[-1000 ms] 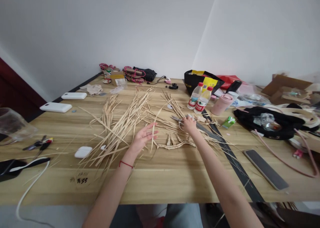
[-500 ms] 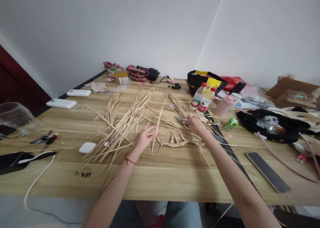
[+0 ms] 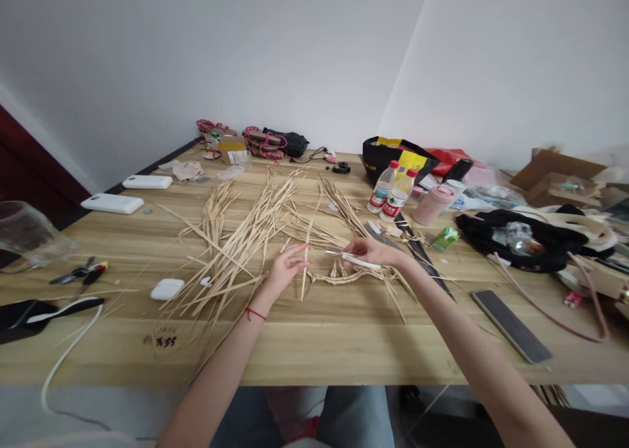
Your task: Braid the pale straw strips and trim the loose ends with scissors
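My left hand [image 3: 289,266] pinches a flat pale straw strip [image 3: 305,279] that stands nearly upright between its fingers. Scissors with a white handle [image 3: 361,261] are in my right hand [image 3: 371,250], their blades pointing left toward the strip. Just below my hands lies a braided straw piece [image 3: 339,279] with short loops along it. Loose straw strips [image 3: 255,228] spread in a large bundle left of and beyond my left hand, and another bundle [image 3: 341,202] lies behind my right hand.
Two red-capped bottles [image 3: 397,196], a pink cup [image 3: 433,204] and a black-yellow bag [image 3: 393,156] stand back right. A phone [image 3: 511,325] lies at the right, near a black bag [image 3: 521,242]. A white earphone case [image 3: 167,289] and keys [image 3: 81,272] lie left.
My right hand has moved left and nearer, bringing the scissors close to the strip in my left hand. The camera view has shifted slightly to the right.
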A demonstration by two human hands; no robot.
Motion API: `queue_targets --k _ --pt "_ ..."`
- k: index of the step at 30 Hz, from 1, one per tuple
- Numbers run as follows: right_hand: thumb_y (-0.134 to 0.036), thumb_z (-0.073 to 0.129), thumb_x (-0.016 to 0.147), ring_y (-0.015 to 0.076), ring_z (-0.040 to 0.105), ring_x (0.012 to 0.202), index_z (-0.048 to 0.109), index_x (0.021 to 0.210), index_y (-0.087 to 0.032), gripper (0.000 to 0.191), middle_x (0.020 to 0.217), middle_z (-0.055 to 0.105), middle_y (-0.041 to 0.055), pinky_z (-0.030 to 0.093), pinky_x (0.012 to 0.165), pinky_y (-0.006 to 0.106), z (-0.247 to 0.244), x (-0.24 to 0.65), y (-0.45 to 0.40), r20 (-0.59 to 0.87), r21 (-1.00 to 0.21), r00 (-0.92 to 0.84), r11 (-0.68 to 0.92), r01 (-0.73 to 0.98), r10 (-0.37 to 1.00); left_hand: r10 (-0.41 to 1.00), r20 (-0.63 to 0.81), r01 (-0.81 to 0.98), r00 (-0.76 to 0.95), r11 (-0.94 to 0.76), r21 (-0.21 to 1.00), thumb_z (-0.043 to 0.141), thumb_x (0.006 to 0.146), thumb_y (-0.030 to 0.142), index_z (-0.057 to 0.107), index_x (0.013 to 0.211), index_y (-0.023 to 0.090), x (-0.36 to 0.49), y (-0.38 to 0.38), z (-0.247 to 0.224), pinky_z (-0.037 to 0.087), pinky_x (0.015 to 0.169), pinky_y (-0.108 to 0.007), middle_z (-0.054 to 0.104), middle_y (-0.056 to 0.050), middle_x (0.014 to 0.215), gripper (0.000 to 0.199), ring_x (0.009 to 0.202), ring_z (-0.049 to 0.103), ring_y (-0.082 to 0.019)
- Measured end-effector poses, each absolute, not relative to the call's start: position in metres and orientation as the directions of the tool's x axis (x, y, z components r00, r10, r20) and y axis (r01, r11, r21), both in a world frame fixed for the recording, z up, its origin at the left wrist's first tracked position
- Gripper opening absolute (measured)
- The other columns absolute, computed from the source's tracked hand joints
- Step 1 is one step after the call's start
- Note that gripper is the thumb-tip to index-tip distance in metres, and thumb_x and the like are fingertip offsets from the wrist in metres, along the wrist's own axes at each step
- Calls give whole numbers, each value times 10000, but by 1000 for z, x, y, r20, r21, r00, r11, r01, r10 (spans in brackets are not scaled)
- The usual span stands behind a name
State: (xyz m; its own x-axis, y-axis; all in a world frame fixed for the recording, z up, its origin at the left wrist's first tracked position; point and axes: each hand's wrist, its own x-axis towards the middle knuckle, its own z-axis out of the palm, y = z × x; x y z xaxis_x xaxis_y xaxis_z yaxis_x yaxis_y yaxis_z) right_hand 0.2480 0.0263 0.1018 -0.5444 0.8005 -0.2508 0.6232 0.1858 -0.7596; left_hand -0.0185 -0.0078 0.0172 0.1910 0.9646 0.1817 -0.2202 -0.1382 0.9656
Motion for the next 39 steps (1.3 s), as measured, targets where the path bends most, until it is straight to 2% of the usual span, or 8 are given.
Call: queue_targets --k 4,13,29,32,39 --pt "-479 717 636 144 594 677 660 948 -125 476 790 683 49 457 606 228 102 228 23 -305 -794 -603 153 589 737 969 131 -217 211 -85 973 705 688 249 563 1196 199 -19 -10 20 592 695 -307 466 -123 1366 529 826 678 -178" --pt "-485 739 589 133 577 632 680 918 -125 491 726 671 33 446 576 227 103 230 31 -342 -786 -577 111 608 742 978 115 -207 174 -78 975 708 692 257 538 1230 206 -23 -9 23 576 597 -237 426 -136 1400 567 755 688 -160" --pt "-496 743 571 136 582 615 706 852 -125 467 658 663 19 443 561 218 104 229 36 -283 -775 -584 177 606 761 974 133 -188 185 -98 977 705 699 282 540 1230 219 -24 -11 24 576 659 -280 442 -131 1389 560 768 689 -165" --pt "-505 751 557 143 592 624 707 848 -125 480 674 676 25 448 564 220 103 229 37 -269 -766 -577 192 613 771 973 127 -179 192 -92 980 707 695 272 542 1232 217 -24 -10 23 575 657 -287 464 -133 1370 565 774 689 -173" --pt "-501 741 582 142 601 632 691 878 -120 485 747 697 46 449 563 216 100 231 36 -251 -752 -608 244 613 754 974 135 -178 184 -102 979 722 674 253 580 1194 213 -21 -11 23 577 636 -270 406 -132 1414 540 759 686 -158"
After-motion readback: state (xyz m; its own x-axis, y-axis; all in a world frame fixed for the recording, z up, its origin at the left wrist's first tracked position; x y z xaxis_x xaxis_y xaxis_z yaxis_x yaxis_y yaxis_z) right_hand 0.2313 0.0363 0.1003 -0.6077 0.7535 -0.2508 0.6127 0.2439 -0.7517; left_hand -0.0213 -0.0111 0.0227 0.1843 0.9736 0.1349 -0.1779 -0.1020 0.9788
